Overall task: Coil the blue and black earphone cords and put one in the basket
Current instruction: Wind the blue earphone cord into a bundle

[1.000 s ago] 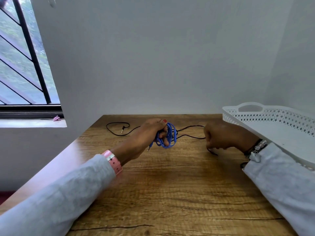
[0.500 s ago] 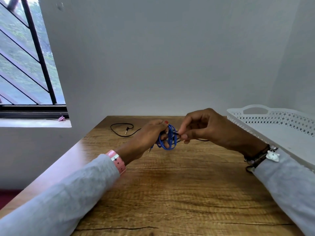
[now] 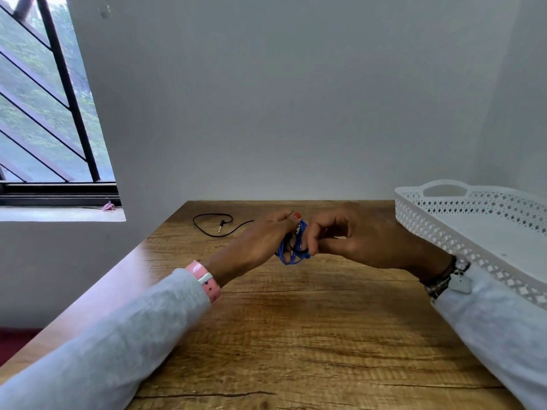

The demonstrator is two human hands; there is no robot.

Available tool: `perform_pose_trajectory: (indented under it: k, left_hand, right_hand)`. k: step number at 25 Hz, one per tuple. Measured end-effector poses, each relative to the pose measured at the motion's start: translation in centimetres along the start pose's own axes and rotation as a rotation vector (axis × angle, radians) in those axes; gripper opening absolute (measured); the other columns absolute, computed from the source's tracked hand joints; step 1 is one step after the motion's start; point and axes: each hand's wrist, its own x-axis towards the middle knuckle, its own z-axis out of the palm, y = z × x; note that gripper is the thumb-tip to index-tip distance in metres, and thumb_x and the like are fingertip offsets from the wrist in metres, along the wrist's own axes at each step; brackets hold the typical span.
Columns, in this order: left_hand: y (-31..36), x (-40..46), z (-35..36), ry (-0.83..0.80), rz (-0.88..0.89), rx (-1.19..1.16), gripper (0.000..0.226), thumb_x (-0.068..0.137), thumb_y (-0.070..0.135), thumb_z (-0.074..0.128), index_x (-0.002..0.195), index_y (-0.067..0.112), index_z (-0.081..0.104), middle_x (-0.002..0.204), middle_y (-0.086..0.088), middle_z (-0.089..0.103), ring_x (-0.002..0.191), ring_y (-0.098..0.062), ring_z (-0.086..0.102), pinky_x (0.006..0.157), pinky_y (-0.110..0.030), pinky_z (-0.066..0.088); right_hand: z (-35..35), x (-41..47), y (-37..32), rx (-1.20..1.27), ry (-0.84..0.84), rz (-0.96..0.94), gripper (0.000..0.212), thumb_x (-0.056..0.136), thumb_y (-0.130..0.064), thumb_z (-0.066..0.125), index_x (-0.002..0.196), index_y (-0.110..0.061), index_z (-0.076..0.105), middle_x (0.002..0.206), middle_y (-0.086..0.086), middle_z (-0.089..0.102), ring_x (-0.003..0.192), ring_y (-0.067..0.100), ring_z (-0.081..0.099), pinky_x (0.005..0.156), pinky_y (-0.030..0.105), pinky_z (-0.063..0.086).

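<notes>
My left hand [image 3: 260, 241] grips a coiled blue earphone cord [image 3: 291, 255] just above the wooden table [image 3: 296, 335], thumb on top of the loops. My right hand [image 3: 355, 241] meets it from the right, its fingers curled and pinching the coil's right side. The black earphone cord [image 3: 211, 224] lies loose on the far part of the table, its plug end curled in a loop at the left; the rest runs behind my hands and is hidden. The white perforated basket [image 3: 444, 232] stands at the right.
A grey wall rises directly behind the table's far edge. A barred window with a sill [image 3: 59, 214] lies to the left, a small pink thing [image 3: 108, 206] on it. The table's left edge runs diagonally beside my left sleeve.
My right hand left the table near the basket, rose and moved left to the blue coil, and its fingers now pinch it. My left hand held the coil throughout.
</notes>
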Motion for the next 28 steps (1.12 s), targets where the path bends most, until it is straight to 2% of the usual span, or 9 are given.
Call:
perform_pose_trajectory:
  k: [2,6,9,12,15,19,24,26,28]
  left_hand:
    - [0.1,0.1,-0.1,0.015,-0.001,-0.002,0.034,0.101,0.028,0.030,0.081,0.014,0.054,0.063,-0.001,0.058,0.053,-0.012,0.052,0.066,-0.031,0.045]
    - [0.3,-0.1,-0.1,-0.029,0.020,0.017,0.036,0.101,0.028,0.029,0.090,0.005,0.055,0.055,0.001,0.053,0.055,-0.016,0.053,0.071,-0.033,0.046]
    - [0.3,-0.2,0.0,-0.038,0.042,0.012,0.038,0.102,0.026,0.028,0.095,0.000,0.055,0.055,0.000,0.051,0.048,-0.010,0.049,0.061,-0.024,0.043]
    - [0.5,-0.1,0.0,0.021,0.085,0.018,0.036,0.101,0.024,0.029,0.088,0.000,0.053,0.055,-0.001,0.049,0.045,-0.009,0.046,0.055,-0.021,0.040]
    - [0.7,-0.3,0.0,0.068,0.137,0.053,0.031,0.100,0.023,0.031,0.079,0.009,0.049,0.053,0.001,0.049,0.047,-0.011,0.045,0.055,-0.027,0.039]
    - [0.9,-0.6,0.2,0.129,0.222,0.179,0.032,0.099,0.019,0.033,0.078,0.002,0.050,0.056,0.000,0.045,0.049,-0.009,0.039,0.055,-0.032,0.035]
    - [0.6,-0.4,0.1,0.182,0.258,0.214,0.041,0.101,0.024,0.028,0.080,-0.005,0.048,0.056,-0.002,0.042,0.050,-0.013,0.037,0.056,-0.045,0.035]
    - [0.4,-0.4,0.2,0.212,0.271,0.231,0.041,0.101,0.026,0.029,0.081,-0.002,0.050,0.058,-0.002,0.043,0.052,-0.015,0.039,0.055,-0.045,0.035]
    - [0.2,-0.3,0.3,0.249,0.292,0.230,0.037,0.101,0.027,0.032,0.079,0.004,0.051,0.058,0.001,0.045,0.052,-0.012,0.041,0.054,-0.037,0.035]
  right_hand:
    - [-0.1,0.0,0.2,-0.023,-0.001,0.008,0.019,0.085,0.000,0.062,0.074,-0.015,0.067,0.078,-0.010,0.069,0.082,0.005,0.067,0.077,0.017,0.052]
    - [0.3,0.1,1.0,-0.240,0.156,-0.025,0.019,0.084,0.001,0.061,0.076,-0.015,0.068,0.078,-0.007,0.071,0.082,0.003,0.065,0.068,0.008,0.046]
    - [0.6,0.3,1.5,-0.297,0.218,-0.087,0.017,0.082,0.003,0.061,0.079,-0.013,0.068,0.078,-0.003,0.072,0.078,0.007,0.066,0.070,0.021,0.050]
    - [0.9,0.3,1.5,-0.348,0.271,-0.134,0.017,0.080,0.002,0.063,0.080,-0.015,0.068,0.077,-0.002,0.071,0.075,0.010,0.064,0.071,0.031,0.050]
    - [0.9,0.3,1.3,-0.346,0.264,-0.140,0.020,0.081,0.001,0.061,0.079,-0.018,0.064,0.075,-0.004,0.068,0.075,0.009,0.062,0.069,0.031,0.050]
    - [1.0,0.4,1.4,-0.380,0.258,-0.158,0.022,0.080,0.004,0.057,0.077,-0.017,0.059,0.070,-0.003,0.063,0.070,0.012,0.058,0.065,0.034,0.047]
    - [1.4,0.4,1.5,-0.382,0.381,-0.133,0.023,0.082,-0.002,0.061,0.084,-0.024,0.055,0.078,0.000,0.065,0.073,0.014,0.062,0.067,0.036,0.053]
    - [1.7,0.5,1.4,-0.399,0.422,-0.136,0.019,0.083,-0.006,0.064,0.087,-0.022,0.056,0.080,-0.001,0.066,0.072,0.012,0.062,0.066,0.034,0.055]
    - [1.8,0.6,1.3,-0.404,0.471,-0.135,0.014,0.083,-0.007,0.066,0.088,-0.018,0.058,0.079,0.001,0.068,0.071,0.013,0.063,0.065,0.034,0.056]
